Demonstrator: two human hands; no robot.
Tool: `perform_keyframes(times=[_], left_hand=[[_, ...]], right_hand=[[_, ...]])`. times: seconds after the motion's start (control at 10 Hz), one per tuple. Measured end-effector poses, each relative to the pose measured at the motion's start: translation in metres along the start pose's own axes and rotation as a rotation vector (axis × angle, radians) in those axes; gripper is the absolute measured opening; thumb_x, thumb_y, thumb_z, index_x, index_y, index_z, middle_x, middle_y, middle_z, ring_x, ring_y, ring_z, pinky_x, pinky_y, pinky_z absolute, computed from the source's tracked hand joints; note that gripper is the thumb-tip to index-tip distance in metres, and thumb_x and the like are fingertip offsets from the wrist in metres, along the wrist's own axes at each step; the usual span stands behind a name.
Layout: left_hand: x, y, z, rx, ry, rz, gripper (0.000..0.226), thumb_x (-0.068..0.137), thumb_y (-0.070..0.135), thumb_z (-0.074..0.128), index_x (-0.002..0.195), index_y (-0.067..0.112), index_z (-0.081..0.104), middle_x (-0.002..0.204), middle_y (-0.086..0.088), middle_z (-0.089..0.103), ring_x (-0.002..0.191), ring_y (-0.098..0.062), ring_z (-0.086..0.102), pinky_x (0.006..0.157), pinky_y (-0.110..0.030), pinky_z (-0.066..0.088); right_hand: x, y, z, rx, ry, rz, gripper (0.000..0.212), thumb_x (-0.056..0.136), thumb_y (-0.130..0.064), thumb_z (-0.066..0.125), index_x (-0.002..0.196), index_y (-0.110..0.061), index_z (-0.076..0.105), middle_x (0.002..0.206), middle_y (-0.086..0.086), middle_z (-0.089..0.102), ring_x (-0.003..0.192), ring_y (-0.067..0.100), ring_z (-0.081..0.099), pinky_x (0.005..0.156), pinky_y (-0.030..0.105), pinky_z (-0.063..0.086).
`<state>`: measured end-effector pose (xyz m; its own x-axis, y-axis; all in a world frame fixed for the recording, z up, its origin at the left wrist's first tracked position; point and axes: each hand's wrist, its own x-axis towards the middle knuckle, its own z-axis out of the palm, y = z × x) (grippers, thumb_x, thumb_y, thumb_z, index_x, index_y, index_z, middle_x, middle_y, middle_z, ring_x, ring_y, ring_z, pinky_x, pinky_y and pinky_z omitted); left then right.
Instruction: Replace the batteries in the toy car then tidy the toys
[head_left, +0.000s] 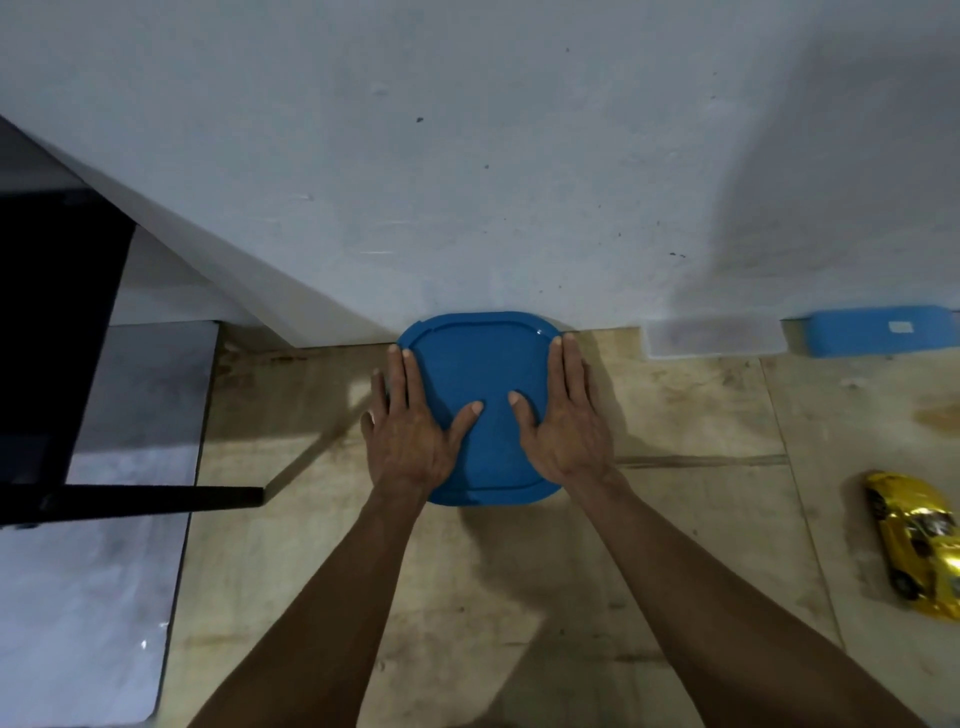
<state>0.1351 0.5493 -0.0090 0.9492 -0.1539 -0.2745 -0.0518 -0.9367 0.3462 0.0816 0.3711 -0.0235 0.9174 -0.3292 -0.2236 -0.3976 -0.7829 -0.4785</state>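
Note:
A blue lid (485, 364) covers a squarish container on the floor, right against the white wall. My left hand (410, 426) lies flat on its left side, fingers spread, some fingers hanging over the edge. My right hand (563, 415) lies flat on its right side, thumb pointing inward. Neither hand holds anything. A shiny yellow toy car (917, 540) sits on the floor far to the right, well apart from both hands. What is in the container is hidden by the lid.
By the wall to the right lie a clear plastic box (714, 338) and a blue lid or box (880, 332). A dark table with a black leg (156, 496) stands at the left over a grey mat (88, 597). The floor is beige tile.

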Motion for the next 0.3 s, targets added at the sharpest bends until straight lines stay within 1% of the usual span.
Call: perform_keyframes(times=[0.1, 0.2, 0.3], left_hand=[[0.0, 0.002, -0.007, 0.004, -0.046, -0.028, 0.109, 0.083, 0.088, 0.028, 0.159, 0.022, -0.012, 0.168, 0.004, -0.018, 0.155, -0.028, -0.008, 0.123, -0.058, 0.012], [-0.013, 0.005, -0.017, -0.005, -0.006, -0.017, 0.101, 0.087, 0.084, 0.028, 0.16, 0.024, -0.008, 0.168, 0.0, -0.014, 0.155, -0.027, -0.009, 0.123, -0.057, 0.01], [-0.039, 0.005, -0.026, -0.055, 0.064, 0.036, 0.092, 0.093, 0.076, 0.029, 0.16, 0.022, -0.001, 0.169, -0.004, -0.007, 0.155, -0.028, -0.005, 0.123, -0.056, 0.012]], right_hand=[[-0.001, -0.006, -0.013, -0.013, -0.039, 0.023, 0.083, 0.099, -0.064, 0.029, 0.158, -0.024, -0.014, 0.167, -0.007, -0.017, 0.155, 0.026, -0.003, 0.117, 0.052, 0.032], [-0.014, -0.016, -0.028, -0.003, 0.004, 0.02, 0.08, 0.099, -0.062, 0.033, 0.159, -0.028, -0.008, 0.168, -0.003, -0.014, 0.155, 0.028, -0.001, 0.113, 0.051, 0.035], [-0.04, -0.031, -0.036, 0.076, 0.064, 0.034, 0.076, 0.1, -0.058, 0.038, 0.159, -0.03, 0.0, 0.168, 0.0, -0.007, 0.154, 0.027, 0.004, 0.114, 0.049, 0.033]])
